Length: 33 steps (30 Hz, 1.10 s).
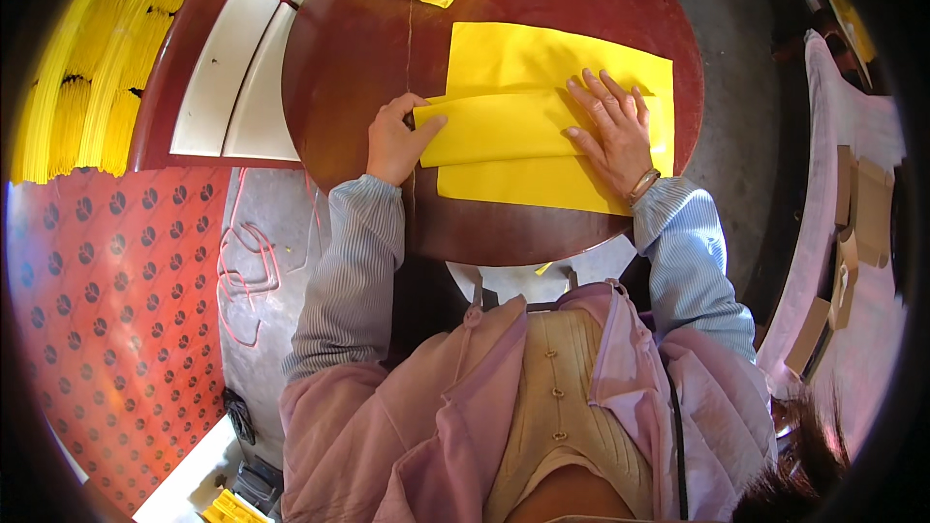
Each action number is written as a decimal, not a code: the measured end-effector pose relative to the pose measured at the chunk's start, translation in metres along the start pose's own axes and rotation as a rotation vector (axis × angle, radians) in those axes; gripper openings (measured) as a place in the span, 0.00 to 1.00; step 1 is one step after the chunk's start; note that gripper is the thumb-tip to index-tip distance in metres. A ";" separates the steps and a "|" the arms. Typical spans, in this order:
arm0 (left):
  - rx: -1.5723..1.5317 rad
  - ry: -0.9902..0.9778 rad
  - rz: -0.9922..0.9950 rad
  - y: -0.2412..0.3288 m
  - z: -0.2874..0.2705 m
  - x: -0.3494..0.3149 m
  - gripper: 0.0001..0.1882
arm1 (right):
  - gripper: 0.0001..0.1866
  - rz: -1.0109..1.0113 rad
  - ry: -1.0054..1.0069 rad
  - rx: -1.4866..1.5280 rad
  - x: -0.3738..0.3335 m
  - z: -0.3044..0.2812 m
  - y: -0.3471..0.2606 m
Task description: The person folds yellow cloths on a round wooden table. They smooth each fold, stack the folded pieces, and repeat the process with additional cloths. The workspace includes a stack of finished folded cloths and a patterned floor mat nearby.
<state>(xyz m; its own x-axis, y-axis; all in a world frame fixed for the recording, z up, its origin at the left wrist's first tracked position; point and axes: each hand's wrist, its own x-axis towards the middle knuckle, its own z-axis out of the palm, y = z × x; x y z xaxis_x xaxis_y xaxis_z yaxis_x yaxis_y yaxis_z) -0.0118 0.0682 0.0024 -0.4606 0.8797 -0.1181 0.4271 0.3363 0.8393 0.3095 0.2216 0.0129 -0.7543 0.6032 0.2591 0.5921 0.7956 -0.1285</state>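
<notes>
While pinching the folded flap's edge with left hand (392, 143), pressing yellow sheet (542, 63) flat on table (358, 48), right hand (615, 131) fingers spread wide.

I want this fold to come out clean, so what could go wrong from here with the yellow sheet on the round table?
1. The left hand pinches only one end of the folded flap of the yellow sheet, so the fold may skew.
2. The right hand lies flat on the flap; if it slides, the sheet could wrinkle.
3. The sheet's near edge lies close to the rim of the round table, so a tug might pull it off.
</notes>
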 end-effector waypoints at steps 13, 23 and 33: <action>0.258 0.063 0.046 0.021 0.003 0.004 0.13 | 0.30 0.044 -0.119 0.006 -0.008 0.005 0.017; 0.483 0.144 0.606 0.060 0.077 -0.016 0.28 | 0.32 0.020 -0.114 0.026 -0.008 0.006 0.015; 0.669 0.077 0.522 0.047 0.115 -0.014 0.35 | 0.35 -0.060 -0.085 0.057 0.007 0.028 -0.034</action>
<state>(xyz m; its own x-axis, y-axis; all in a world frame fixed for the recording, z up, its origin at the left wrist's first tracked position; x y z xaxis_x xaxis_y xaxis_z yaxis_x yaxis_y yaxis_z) 0.1044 0.1101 -0.0180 -0.1177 0.9601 0.2538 0.9583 0.0428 0.2825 0.2763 0.2008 -0.0080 -0.8107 0.5549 0.1867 0.5298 0.8310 -0.1696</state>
